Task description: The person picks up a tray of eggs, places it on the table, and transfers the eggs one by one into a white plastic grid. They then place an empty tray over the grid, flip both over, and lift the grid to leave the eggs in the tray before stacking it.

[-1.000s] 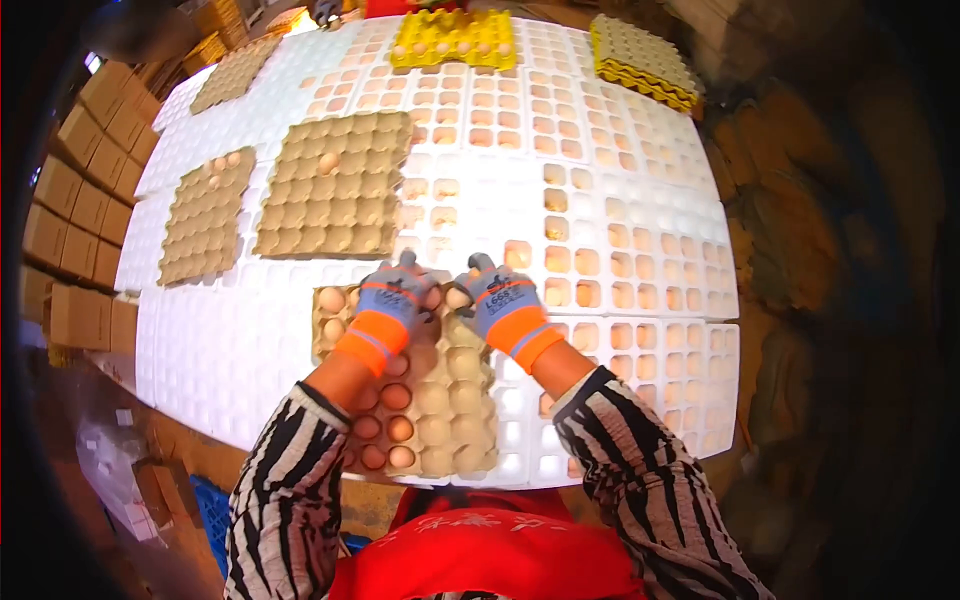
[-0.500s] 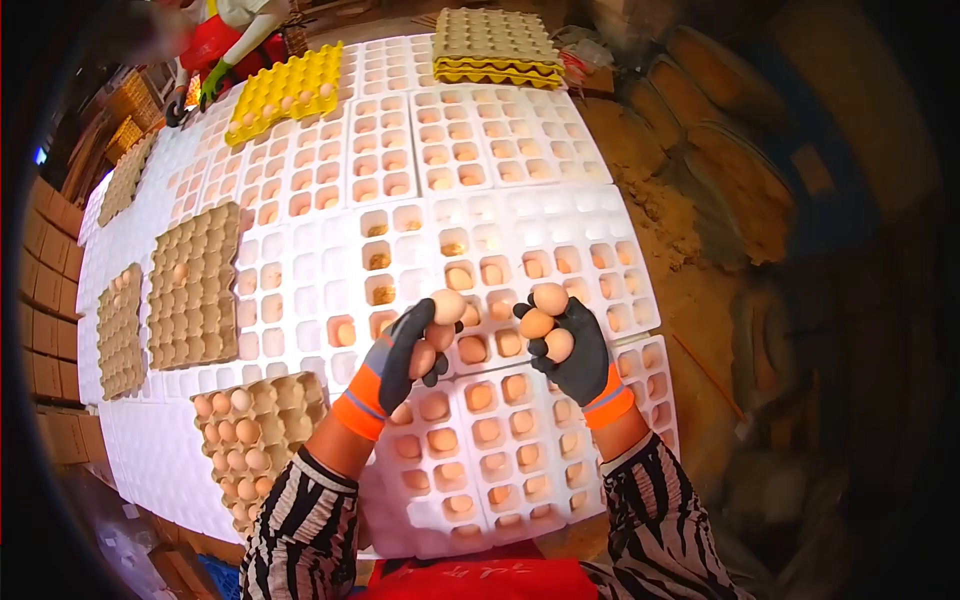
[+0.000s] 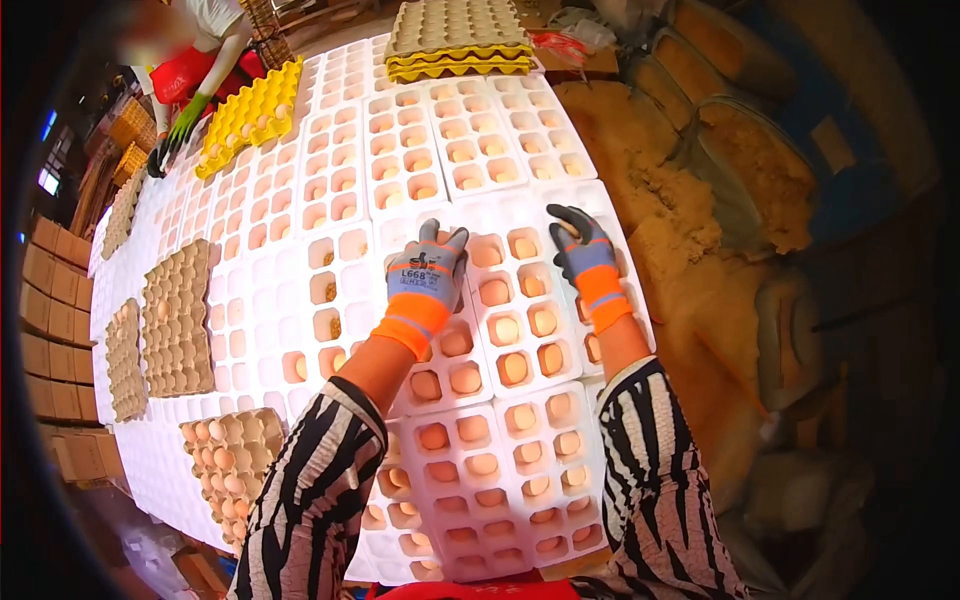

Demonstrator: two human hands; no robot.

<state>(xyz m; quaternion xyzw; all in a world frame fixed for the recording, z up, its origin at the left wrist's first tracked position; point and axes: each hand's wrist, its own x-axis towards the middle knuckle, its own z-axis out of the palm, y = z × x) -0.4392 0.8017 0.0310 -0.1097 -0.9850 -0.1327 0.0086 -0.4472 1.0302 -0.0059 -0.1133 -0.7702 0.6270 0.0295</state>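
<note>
My left hand (image 3: 425,270), in a grey and orange glove, is palm down over the white foam trays, its bent fingertips at the cells and whatever it grips hidden under it. To its right, my right hand (image 3: 586,255) curls its fingers over another cell, with a sliver of an egg (image 3: 569,229) between them. Brown eggs sit singly in many cells, such as one egg (image 3: 494,291) between the hands. Nearer me is a foam tray (image 3: 498,408) with eggs in its cells.
Cardboard egg trays (image 3: 180,325) lie at the left, one tray (image 3: 262,432) partly filled. A yellow tray (image 3: 250,112) with eggs is near a co-worker's gloved hand (image 3: 186,122). Stacked trays (image 3: 458,40) stand at the far edge. Brown sacks (image 3: 750,160) are at the right.
Both hands have moved forward over the foam trays and turned palm down. The eggs that showed in them are now mostly hidden. The view has shifted slightly.
</note>
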